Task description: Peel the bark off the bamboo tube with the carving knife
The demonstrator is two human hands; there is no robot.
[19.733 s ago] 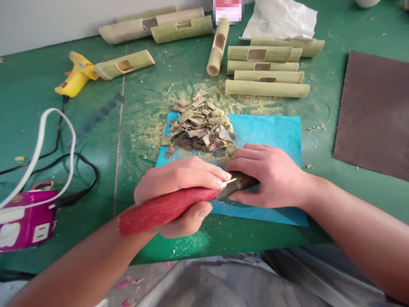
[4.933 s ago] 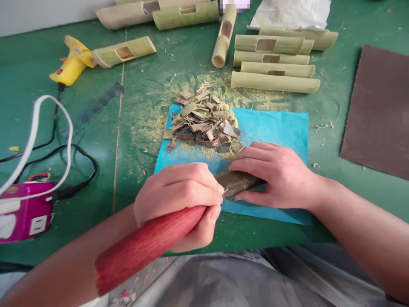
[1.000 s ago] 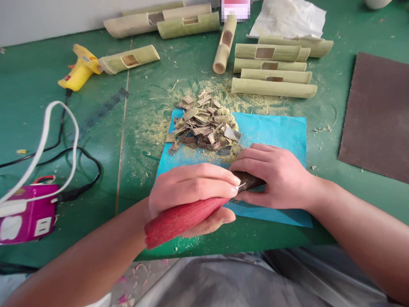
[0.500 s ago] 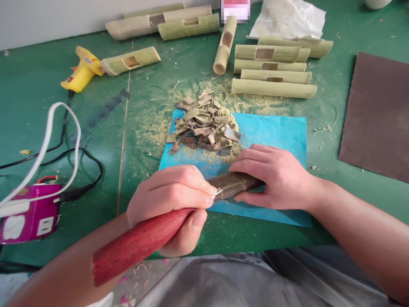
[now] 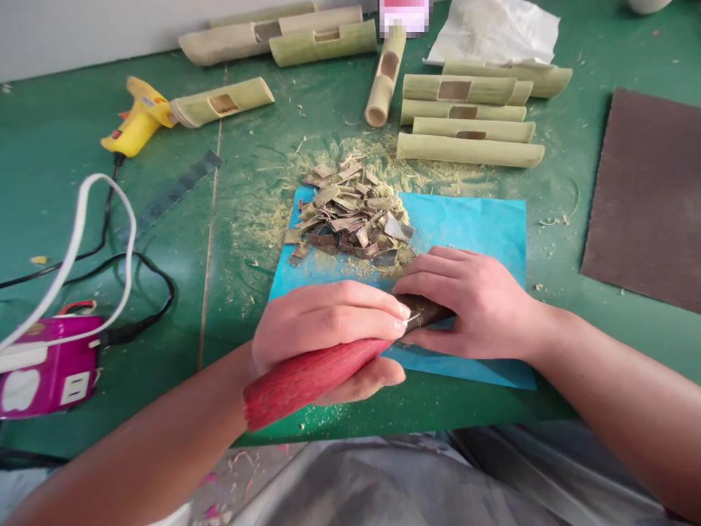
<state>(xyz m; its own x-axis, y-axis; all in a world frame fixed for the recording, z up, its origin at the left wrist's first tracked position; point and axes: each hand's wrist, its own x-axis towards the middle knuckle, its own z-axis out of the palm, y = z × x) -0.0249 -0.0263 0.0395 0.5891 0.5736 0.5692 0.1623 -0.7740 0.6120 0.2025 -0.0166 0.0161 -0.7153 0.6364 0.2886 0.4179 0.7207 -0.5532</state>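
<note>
A red wooden handle with a thin pale blade at its front is gripped by my left hand. The blade tip meets a dark, rounded piece, whose left part is covered by my left fingers. Across the right end of that piece, my right hand is wrapped, pressing it down. Beneath both lies a blue sheet on the green table. A heap of brown and grey chips rests on the sheet's upper left, with yellowish dust around it.
Cut bamboo pieces lie at the back right, others at the back left. A yellow glue gun lies left, near cables and a purple box. A dark brown sheet lies far right; crumpled white paper is behind.
My left hand and the red-handled tool have moved right along the dark piece, closer to my right hand. The left thumb now sticks out further from the handle. My right hand has stayed put.
</note>
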